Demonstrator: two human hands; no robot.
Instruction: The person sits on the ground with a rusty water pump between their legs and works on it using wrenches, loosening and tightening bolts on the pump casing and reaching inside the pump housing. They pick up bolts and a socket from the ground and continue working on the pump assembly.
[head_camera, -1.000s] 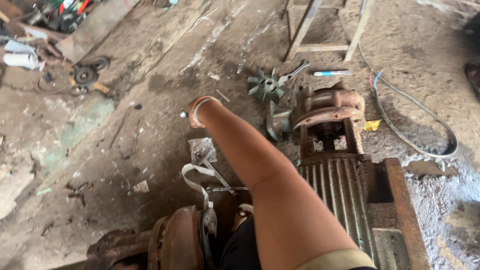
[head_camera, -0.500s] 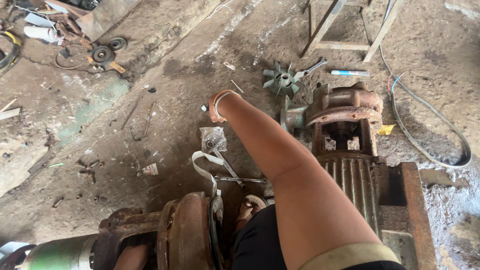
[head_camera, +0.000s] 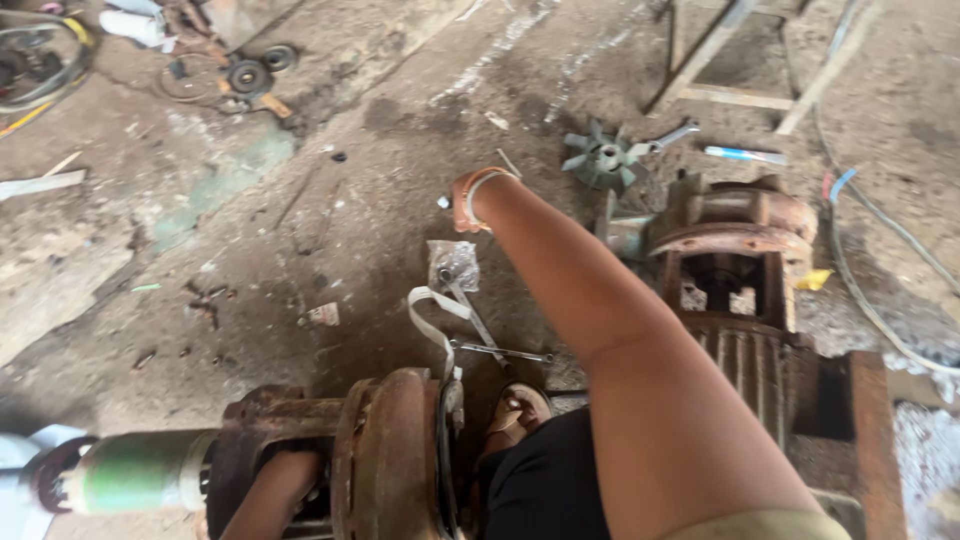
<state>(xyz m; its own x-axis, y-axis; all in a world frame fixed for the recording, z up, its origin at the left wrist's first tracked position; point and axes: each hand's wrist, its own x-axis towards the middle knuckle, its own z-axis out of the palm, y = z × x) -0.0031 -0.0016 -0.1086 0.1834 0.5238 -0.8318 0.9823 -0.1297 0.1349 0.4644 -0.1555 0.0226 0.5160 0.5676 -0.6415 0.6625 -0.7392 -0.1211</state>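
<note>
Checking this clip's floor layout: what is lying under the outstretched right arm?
Under the right arm lie a wrench, a clear plastic bag and a thin metal rod on the dirt floor. Anything directly beneath the forearm is covered.

Bare dirt floor (head_camera: 380, 160) ahead of right hand (head_camera: 462, 210) open; rusty motor housing (head_camera: 740, 225), grey plastic fan impeller (head_camera: 600, 157) block right, rusty pump casing (head_camera: 385, 455) blocks near side.

Rust-brown pump housing (head_camera: 385, 460), pale green cylinder (head_camera: 140, 470), dark grey-green fan impeller (head_camera: 600, 158), orange-and-white wristband (head_camera: 478, 190).
</note>
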